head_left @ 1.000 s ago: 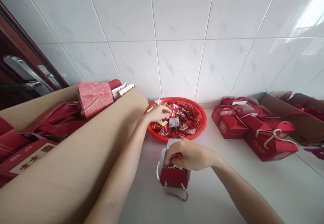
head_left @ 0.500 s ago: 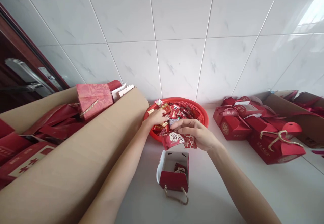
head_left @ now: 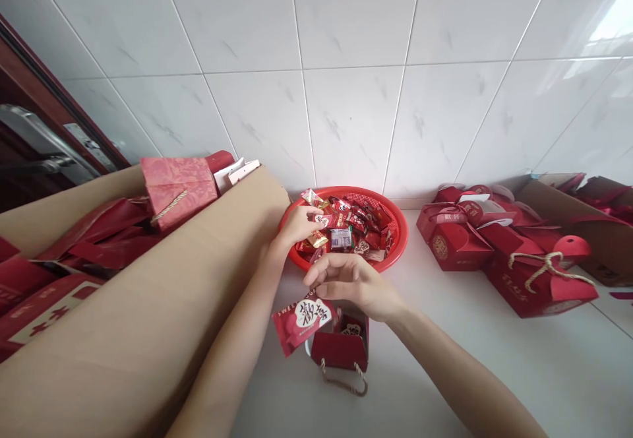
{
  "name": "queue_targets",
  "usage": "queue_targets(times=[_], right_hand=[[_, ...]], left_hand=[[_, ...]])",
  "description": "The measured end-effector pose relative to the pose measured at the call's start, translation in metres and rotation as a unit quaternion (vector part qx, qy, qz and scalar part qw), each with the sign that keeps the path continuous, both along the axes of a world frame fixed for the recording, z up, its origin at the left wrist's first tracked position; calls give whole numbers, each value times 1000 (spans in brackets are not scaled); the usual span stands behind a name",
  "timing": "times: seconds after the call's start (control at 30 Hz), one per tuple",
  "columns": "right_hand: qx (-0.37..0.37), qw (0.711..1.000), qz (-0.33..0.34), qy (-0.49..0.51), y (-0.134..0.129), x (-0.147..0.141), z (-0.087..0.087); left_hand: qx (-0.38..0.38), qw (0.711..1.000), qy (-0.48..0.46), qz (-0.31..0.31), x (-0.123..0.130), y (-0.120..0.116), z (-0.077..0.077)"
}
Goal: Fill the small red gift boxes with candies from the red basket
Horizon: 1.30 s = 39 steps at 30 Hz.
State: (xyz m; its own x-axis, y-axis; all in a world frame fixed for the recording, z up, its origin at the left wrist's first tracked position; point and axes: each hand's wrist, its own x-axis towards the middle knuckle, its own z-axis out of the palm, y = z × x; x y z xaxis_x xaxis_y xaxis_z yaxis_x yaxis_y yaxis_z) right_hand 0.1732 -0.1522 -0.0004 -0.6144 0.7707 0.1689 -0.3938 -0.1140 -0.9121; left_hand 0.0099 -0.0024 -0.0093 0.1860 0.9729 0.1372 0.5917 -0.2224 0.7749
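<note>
Packet (head_left: 304, 322), red with a white label, is dangling from the pinching fingers of the right hand (head_left: 363, 286) near the left edge of an open box (head_left: 340, 351). The left hand (head_left: 297, 225) is touching wrapped sweets (head_left: 341, 239) inside the left rim of a basket (head_left: 403, 227) standing near the back edge of the surface (head_left: 395, 385); whether its fingers are gripping any is not showing clearly.

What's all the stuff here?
Basket: one, red, middle
Sweets: many, mostly red, in basket
Small box: one, red, front
Packets: at least one, red, right hand
Gift boxes: several, red, right
Cartons: two or more, brown, left, right
Packages: several, red and pink, left carton
Door: one, dark red, left
Handle: one, silver, on door
Wall: one, white, behind
Counter: one, white, underneath
Left hand: one, bare, over basket
Right hand: one, bare, above small box
</note>
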Motion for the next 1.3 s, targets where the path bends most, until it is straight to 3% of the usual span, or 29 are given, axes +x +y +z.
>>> queue_targets(times=[0.13,0.23,0.5,0.67,0.73,0.83,0.9,0.97,1.07,1.17,1.3], right_hand=[[16,998,-68,-3,7,10,5],[-26,990,-141,14,16,23,11],[-105,954,-278,31,32,50,18],[-118,941,-316,28,38,58,16],[-119,933,-338,34,40,59,15],[-117,926,-357,32,42,61,14],[-117,922,-367,26,44,63,14],[-114,917,-382,28,45,65,14],[-116,909,-400,33,46,67,13],[-119,906,-405,26,46,70,14],[-133,906,-400,32,45,72,15]], left_hand=[[-46,982,-178,-50,-10,-10,8],[-51,962,-258,-66,-12,-21,15],[-16,960,-273,-67,-10,-37,17],[9,988,-153,-26,-19,-32,10],[52,997,-58,10,-22,-30,7],[128,989,59,48,-20,-30,8],[121,988,96,2,-13,-33,11],[50,985,134,-97,-3,-36,12],[-51,950,240,-195,14,-39,7],[-78,923,321,-194,26,-39,1],[-107,915,344,-179,31,-35,-2]])
